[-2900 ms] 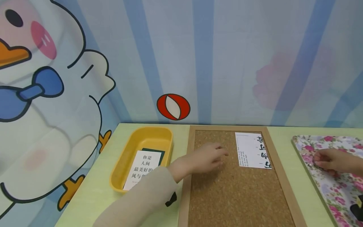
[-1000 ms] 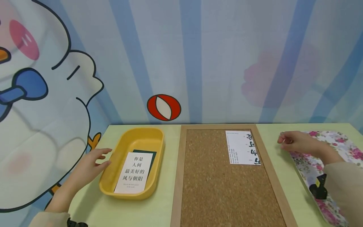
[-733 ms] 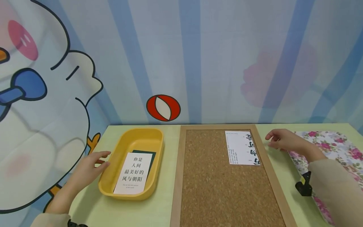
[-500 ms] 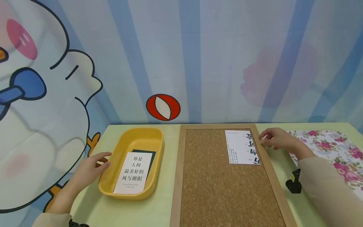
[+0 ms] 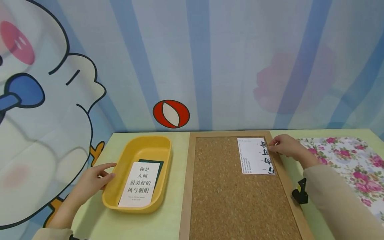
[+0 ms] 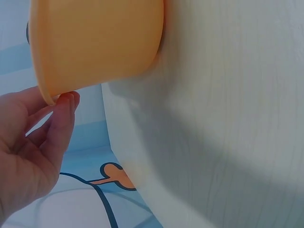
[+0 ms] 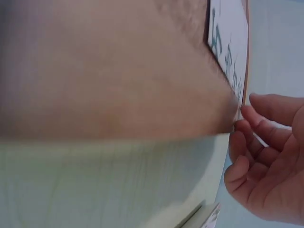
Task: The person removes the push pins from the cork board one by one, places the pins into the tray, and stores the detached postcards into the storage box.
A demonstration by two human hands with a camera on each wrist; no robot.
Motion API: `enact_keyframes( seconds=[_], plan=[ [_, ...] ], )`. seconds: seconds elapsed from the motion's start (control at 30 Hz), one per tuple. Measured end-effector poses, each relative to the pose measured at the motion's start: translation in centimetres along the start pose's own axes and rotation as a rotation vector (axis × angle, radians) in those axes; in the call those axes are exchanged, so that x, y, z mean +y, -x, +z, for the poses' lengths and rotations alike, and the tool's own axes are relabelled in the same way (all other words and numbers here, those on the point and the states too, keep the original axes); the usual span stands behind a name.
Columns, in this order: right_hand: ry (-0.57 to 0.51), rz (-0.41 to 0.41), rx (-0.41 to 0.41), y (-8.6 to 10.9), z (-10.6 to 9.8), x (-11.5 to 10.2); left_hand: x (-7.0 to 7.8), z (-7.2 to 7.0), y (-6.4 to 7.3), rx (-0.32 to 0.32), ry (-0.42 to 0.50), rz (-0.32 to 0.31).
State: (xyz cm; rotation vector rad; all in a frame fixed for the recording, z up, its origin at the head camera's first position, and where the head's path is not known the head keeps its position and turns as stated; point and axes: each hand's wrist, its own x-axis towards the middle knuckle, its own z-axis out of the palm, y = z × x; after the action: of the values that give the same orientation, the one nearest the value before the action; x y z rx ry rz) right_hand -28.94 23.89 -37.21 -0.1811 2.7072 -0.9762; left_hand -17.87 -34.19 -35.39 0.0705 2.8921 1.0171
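My left hand (image 5: 91,181) is at the left side of a yellow tray (image 5: 127,151), its thumb and fingers pinching the rim, as the left wrist view shows from below. Inside the tray lies a white card (image 5: 141,183) with Chinese text, over a dark green card (image 5: 159,173). My right hand (image 5: 288,146) is at the right frame of a corkboard (image 5: 234,203), bent fingertips right beside a printed white card (image 5: 253,156). That card lies sideways in the board's upper right corner. I cannot tell whether something small sits between the right thumb and forefinger.
On the right, partly behind my sleeve, lies a floral tray (image 5: 342,153). The pale green table (image 5: 177,186) ends at a cartoon-printed backdrop (image 5: 231,66) behind and to the left.
My right hand has travelled left from the floral tray to the board's frame by the card. Earlier my left hand reached over the corkboard; since then it has moved to the yellow tray's rim.
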Motion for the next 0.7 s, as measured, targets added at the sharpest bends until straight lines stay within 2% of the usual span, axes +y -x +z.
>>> enact_keyframes(
  seconds=[0.1,0.23,0.43,0.57,0.7],
  plan=[
    [-0.008,0.062,0.008,-0.1,0.1,-0.8,0.0,-0.1,0.1,-0.003,0.026,-0.001],
    [0.031,0.109,0.018,-0.4,0.4,-1.7,0.0,-0.2,0.2,-0.001,0.036,-0.012],
    [0.156,0.212,0.045,-0.5,1.6,-3.4,0.1,-0.3,0.1,-0.010,0.044,-0.019],
    [0.203,0.252,0.021,-0.3,2.3,-4.4,0.1,-0.3,0.1,-0.014,0.040,-0.017],
    [0.191,0.301,-0.010,-0.5,2.7,-4.8,0.0,-0.2,0.1,-0.021,0.039,-0.026]
  ],
)
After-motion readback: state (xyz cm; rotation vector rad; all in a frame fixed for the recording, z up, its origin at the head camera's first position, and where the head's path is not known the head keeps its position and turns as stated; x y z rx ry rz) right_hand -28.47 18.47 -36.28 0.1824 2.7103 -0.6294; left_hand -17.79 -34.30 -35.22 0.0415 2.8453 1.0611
